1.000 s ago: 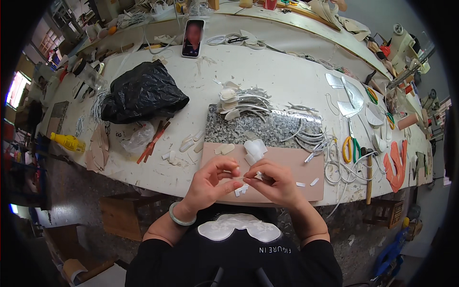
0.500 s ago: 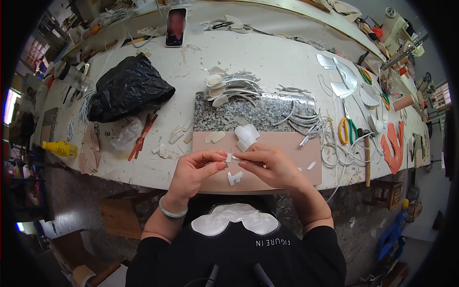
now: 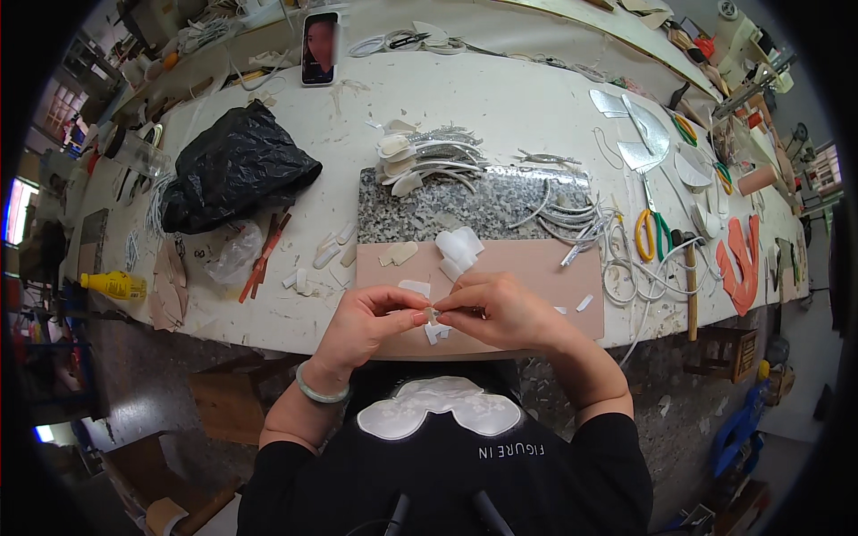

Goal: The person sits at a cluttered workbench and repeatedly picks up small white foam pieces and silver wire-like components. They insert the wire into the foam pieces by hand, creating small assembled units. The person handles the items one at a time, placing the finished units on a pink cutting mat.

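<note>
Over the pinkish-tan board (image 3: 563, 277) at the table's near edge, my left hand (image 3: 371, 320) and my right hand (image 3: 500, 311) meet fingertip to fingertip. Both are closed in a pinch on a small pale piece (image 3: 433, 315), mostly covered by the fingers. A white strip (image 3: 414, 287) shows just beyond my left fingertips; whether it lies on the board or is touched, I cannot tell. Small white cut pieces (image 3: 435, 333) lie below the hands. Farther up the board are a stack of white rounded pieces (image 3: 458, 248) and some cream pieces (image 3: 399, 254).
Behind the board, a speckled stone slab (image 3: 429, 214) carries a bundle of silver straps with pale ends (image 3: 429, 156). A black plastic bag (image 3: 237, 170) sits left. Scissors (image 3: 651, 232), white cord (image 3: 626, 286) and a hammer (image 3: 690, 290) lie right. A phone (image 3: 320, 49) stands at the back.
My fingertips have come closer together and slightly nearer to me, with the right hand turned more inward. A white strip now shows beyond the left fingers.
</note>
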A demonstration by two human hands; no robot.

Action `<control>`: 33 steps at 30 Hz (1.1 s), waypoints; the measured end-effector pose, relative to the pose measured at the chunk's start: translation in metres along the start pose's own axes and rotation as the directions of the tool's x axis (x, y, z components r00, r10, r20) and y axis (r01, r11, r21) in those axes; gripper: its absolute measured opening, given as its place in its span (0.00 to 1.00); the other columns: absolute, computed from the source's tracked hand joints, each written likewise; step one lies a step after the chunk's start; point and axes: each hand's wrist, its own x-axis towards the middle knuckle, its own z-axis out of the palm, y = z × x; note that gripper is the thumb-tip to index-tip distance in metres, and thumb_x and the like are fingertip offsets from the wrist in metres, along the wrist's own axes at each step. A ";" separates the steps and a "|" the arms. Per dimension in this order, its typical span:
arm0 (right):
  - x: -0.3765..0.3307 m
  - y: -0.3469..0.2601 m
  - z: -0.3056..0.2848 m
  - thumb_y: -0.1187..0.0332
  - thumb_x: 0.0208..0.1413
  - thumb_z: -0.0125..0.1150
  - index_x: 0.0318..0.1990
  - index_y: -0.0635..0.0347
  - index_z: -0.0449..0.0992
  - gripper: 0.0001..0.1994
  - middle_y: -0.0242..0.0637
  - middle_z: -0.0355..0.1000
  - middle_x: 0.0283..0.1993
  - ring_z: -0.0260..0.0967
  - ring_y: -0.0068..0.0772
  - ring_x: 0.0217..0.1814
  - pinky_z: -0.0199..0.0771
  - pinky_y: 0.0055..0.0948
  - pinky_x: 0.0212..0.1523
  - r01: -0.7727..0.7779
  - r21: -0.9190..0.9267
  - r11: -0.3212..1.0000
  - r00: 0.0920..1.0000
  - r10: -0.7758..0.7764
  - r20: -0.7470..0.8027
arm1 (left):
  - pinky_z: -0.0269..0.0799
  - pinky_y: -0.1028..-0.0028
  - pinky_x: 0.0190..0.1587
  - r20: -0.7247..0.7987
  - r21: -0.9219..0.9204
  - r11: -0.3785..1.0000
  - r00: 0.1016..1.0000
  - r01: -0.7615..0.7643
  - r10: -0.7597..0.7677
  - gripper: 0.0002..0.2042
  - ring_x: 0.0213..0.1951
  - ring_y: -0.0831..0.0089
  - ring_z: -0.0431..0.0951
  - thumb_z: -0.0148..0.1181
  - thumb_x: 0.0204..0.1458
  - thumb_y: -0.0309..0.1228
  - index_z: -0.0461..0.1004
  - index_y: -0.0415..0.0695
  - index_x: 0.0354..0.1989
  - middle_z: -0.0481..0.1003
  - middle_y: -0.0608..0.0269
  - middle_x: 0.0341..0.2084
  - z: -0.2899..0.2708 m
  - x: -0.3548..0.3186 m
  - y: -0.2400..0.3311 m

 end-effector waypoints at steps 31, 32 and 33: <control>-0.008 0.019 0.005 0.65 0.51 0.67 0.33 0.65 0.79 0.11 0.39 0.75 0.31 0.73 0.38 0.32 0.71 0.32 0.33 -0.138 0.079 0.987 0.988 0.131 0.084 | 0.74 0.80 0.44 0.168 0.147 0.989 0.986 -0.004 -0.021 0.14 0.42 0.79 0.76 0.60 0.54 0.23 0.72 0.35 0.49 0.76 0.63 0.39 0.004 0.003 -0.004; -0.012 0.019 0.004 0.65 0.51 0.66 0.33 0.65 0.79 0.11 0.40 0.75 0.31 0.73 0.40 0.32 0.72 0.33 0.34 -0.148 0.096 0.984 0.987 0.141 0.076 | 0.74 0.80 0.44 0.094 0.107 0.994 0.994 0.037 -0.047 0.15 0.42 0.79 0.76 0.61 0.54 0.23 0.72 0.35 0.50 0.76 0.63 0.40 0.002 0.003 0.000; -0.015 0.019 0.002 0.64 0.51 0.66 0.32 0.66 0.79 0.11 0.41 0.76 0.31 0.74 0.42 0.33 0.72 0.33 0.34 -0.157 0.113 0.981 0.986 0.150 0.067 | 0.74 0.80 0.44 0.023 0.064 0.995 0.997 0.075 -0.076 0.15 0.42 0.80 0.77 0.61 0.54 0.24 0.72 0.35 0.51 0.76 0.64 0.40 -0.002 0.004 0.007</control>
